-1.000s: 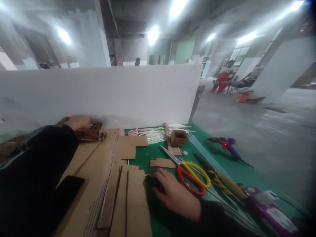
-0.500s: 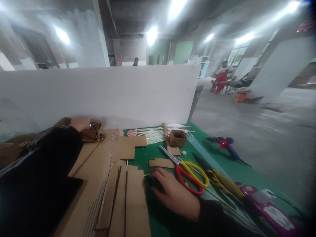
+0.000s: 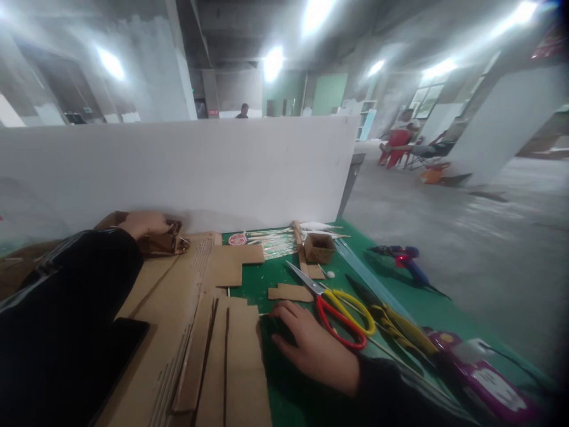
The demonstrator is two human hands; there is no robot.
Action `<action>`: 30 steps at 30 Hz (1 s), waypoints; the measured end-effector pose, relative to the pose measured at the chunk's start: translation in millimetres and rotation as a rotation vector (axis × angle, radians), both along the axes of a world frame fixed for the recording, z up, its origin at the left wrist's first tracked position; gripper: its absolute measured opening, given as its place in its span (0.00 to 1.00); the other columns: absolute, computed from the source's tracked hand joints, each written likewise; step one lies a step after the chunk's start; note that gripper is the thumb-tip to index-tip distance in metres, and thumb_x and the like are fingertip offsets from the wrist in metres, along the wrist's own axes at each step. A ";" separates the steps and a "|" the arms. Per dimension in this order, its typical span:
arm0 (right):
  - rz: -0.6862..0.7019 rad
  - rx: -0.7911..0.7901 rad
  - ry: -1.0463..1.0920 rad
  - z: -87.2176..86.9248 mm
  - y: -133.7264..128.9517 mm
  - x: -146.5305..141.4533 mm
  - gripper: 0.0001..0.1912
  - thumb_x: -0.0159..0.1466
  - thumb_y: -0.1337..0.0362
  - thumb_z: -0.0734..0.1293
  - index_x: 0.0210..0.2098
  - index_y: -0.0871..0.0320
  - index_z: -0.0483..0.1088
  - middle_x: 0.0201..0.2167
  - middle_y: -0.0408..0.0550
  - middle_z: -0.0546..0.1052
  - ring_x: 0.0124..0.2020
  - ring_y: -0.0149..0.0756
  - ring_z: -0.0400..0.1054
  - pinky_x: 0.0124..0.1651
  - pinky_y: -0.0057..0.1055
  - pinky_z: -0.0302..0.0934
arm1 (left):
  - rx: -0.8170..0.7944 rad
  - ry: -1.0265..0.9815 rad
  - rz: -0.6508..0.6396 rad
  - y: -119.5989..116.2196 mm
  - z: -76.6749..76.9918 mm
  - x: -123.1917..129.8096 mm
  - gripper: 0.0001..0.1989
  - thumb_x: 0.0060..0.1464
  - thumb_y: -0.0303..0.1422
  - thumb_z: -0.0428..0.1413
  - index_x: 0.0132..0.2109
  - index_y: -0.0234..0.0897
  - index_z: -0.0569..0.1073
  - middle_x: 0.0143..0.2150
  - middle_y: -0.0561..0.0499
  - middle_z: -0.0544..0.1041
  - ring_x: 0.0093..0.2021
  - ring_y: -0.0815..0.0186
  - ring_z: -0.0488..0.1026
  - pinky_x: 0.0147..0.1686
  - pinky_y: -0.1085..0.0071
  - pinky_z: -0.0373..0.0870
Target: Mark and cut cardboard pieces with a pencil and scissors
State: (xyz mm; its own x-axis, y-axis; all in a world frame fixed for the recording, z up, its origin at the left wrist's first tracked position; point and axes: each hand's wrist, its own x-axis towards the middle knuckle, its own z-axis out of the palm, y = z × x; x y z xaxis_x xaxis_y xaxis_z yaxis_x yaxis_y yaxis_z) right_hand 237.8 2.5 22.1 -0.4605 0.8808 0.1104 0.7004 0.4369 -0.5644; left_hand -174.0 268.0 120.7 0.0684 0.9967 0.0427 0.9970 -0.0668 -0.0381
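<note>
My left hand (image 3: 149, 223) reaches over the far side of a small open cardboard box (image 3: 174, 242) at the back left, its fingers largely hidden and blurred, so a grip cannot be made out. Flat on the green tabletop (image 3: 284, 388) rests my right hand (image 3: 311, 344), fingers loosely bent and thumb apart from them. A thin pale stick end (image 3: 263, 314) shows by its fingertips. Scissors (image 3: 340, 314) with one red and one yellow handle lie just right of this hand. Left of it are cut cardboard strips (image 3: 242, 362) on larger cardboard sheets (image 3: 155, 308).
A white panel (image 3: 186, 172) stands along the back edge. Near it are several thin sticks (image 3: 275, 240) and a small cardboard box (image 3: 319, 248). Yellow-black pliers (image 3: 400, 326), a purple device (image 3: 482, 373) and a blue glue gun (image 3: 411, 264) lie rightward. People (image 3: 402, 127) sit far off.
My left hand has shifted slightly left over the box, and its forearm has drawn back a little. The right hand stays where it was.
</note>
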 end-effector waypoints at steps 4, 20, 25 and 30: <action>0.008 -0.001 0.006 0.0 0.5 0.5 0.14 0.66 0.67 0.65 0.51 0.54 0.68 0.51 0.51 0.71 0.52 0.45 0.66 0.56 0.44 0.62 | -0.086 0.114 0.170 -5.5 2.5 6.6 0.17 0.63 0.38 0.56 0.55 0.34 0.71 0.54 0.45 0.73 0.49 0.56 0.74 0.47 0.55 0.74; 0.014 0.014 0.003 -0.7 0.7 2.7 0.14 0.66 0.66 0.65 0.51 0.53 0.67 0.51 0.51 0.71 0.52 0.45 0.66 0.55 0.43 0.62 | -0.134 0.259 0.173 -16.0 3.6 27.0 0.17 0.63 0.37 0.56 0.56 0.35 0.70 0.55 0.44 0.72 0.49 0.57 0.74 0.47 0.56 0.74; 0.011 0.025 0.010 0.9 1.1 4.4 0.13 0.66 0.66 0.65 0.50 0.53 0.67 0.51 0.50 0.71 0.52 0.44 0.65 0.55 0.42 0.62 | -0.128 0.261 0.153 -23.5 10.7 29.1 0.17 0.63 0.37 0.56 0.55 0.35 0.70 0.54 0.45 0.73 0.49 0.57 0.74 0.47 0.56 0.74; 0.015 0.029 -0.003 1.6 1.8 3.5 0.12 0.66 0.67 0.65 0.50 0.54 0.67 0.50 0.50 0.71 0.52 0.44 0.65 0.55 0.42 0.62 | -0.052 0.255 0.133 -35.2 18.4 32.8 0.17 0.63 0.37 0.56 0.55 0.35 0.70 0.54 0.44 0.73 0.49 0.57 0.74 0.47 0.56 0.74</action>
State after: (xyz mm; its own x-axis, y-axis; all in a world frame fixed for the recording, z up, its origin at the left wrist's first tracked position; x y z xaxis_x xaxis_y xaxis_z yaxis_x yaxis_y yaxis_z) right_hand 241.3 4.2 23.7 -0.4743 0.8700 0.1346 0.6949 0.4639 -0.5495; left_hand -141.2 232.8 139.1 -0.0613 0.9981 -0.0106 0.9558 0.0556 -0.2888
